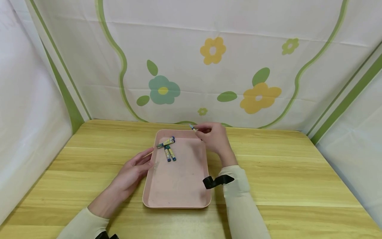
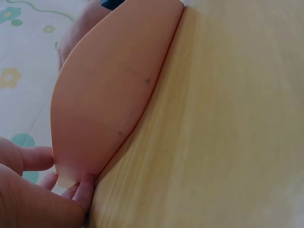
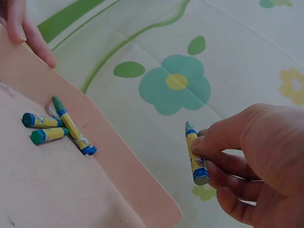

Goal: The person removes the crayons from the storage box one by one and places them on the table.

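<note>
My right hand [image 1: 215, 141] pinches a crayon [image 3: 196, 156] between thumb and fingers, above the far right corner of the pink tray [image 1: 179, 186]. The crayon has a yellow and blue wrapper and a pale, greyish-green tip that points up. At the tray's left side is my left hand [image 1: 131, 174], its fingers extended and touching the outer wall [image 2: 104, 95] near a corner. Inside the tray's far left part, several green crayons [image 1: 170, 152] in similar wrappers lie together, one lying across the ends of others [image 3: 73, 128].
The tray stands on a wood-grain table [image 1: 283, 186]. A white curtain [image 1: 185, 39] printed with flowers hangs behind the table's far edge, and white fabric [image 1: 27, 99] also closes off the sides. Black straps [image 1: 219, 181] sit on both wrists.
</note>
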Demonstrator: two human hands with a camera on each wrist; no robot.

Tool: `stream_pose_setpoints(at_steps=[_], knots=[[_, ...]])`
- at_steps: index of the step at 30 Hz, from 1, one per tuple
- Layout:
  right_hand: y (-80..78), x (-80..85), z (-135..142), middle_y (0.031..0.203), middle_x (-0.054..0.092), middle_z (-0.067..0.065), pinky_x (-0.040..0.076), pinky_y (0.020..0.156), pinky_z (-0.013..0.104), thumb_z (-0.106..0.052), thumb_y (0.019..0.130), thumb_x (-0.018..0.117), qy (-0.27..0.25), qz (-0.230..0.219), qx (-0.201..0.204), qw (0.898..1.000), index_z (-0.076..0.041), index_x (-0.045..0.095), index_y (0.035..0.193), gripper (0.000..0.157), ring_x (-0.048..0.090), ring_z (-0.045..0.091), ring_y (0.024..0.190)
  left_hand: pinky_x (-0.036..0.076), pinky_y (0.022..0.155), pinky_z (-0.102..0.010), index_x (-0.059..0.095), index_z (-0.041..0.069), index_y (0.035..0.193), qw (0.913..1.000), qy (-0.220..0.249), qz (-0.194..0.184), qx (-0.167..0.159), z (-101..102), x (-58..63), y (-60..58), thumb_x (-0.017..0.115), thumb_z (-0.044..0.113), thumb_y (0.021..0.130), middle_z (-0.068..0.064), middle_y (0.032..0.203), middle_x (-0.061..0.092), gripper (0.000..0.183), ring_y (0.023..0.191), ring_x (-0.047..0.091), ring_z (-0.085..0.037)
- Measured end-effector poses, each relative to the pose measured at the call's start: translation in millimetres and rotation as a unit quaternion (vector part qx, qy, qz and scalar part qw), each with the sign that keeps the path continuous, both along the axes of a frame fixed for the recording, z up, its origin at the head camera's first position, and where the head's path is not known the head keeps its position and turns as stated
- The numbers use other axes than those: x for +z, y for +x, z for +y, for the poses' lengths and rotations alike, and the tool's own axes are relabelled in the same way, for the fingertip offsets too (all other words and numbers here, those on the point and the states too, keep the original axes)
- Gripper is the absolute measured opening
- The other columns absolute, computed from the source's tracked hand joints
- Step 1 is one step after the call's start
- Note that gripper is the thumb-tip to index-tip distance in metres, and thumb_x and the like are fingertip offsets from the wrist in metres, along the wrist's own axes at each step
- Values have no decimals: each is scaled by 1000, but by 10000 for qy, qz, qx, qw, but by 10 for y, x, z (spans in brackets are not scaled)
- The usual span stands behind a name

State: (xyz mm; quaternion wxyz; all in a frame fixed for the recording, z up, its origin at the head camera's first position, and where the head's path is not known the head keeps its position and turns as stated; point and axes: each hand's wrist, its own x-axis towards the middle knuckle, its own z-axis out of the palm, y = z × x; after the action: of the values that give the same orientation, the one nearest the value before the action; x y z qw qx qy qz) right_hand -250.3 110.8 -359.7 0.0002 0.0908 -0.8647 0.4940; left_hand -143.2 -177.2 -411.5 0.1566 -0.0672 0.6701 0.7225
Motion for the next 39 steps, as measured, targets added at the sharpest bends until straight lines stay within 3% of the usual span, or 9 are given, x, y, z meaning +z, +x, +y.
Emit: stream_pose_setpoints(at_steps=[20, 39], knots=[[-97, -87, 500, 111, 79, 14, 57, 76, 27, -18, 98, 74, -1, 241, -466, 9986, -13, 81, 121, 25, 73, 24, 98, 48, 101, -12, 32, 16, 168, 10000, 30, -42, 38, 4, -1, 3, 54, 9, 109, -12, 176, 27, 63, 159, 32, -27], [-145, -174, 812, 112, 78, 17, 55, 71, 23, -19, 98, 75, -20, 110, -885, 9960, -9, 81, 121, 26, 70, 10, 86, 48, 100, -11, 32, 16, 168, 10000, -1, -36, 48, 17, 17, 6, 54, 10, 109, -12, 176, 28, 63, 160, 32, -26]])
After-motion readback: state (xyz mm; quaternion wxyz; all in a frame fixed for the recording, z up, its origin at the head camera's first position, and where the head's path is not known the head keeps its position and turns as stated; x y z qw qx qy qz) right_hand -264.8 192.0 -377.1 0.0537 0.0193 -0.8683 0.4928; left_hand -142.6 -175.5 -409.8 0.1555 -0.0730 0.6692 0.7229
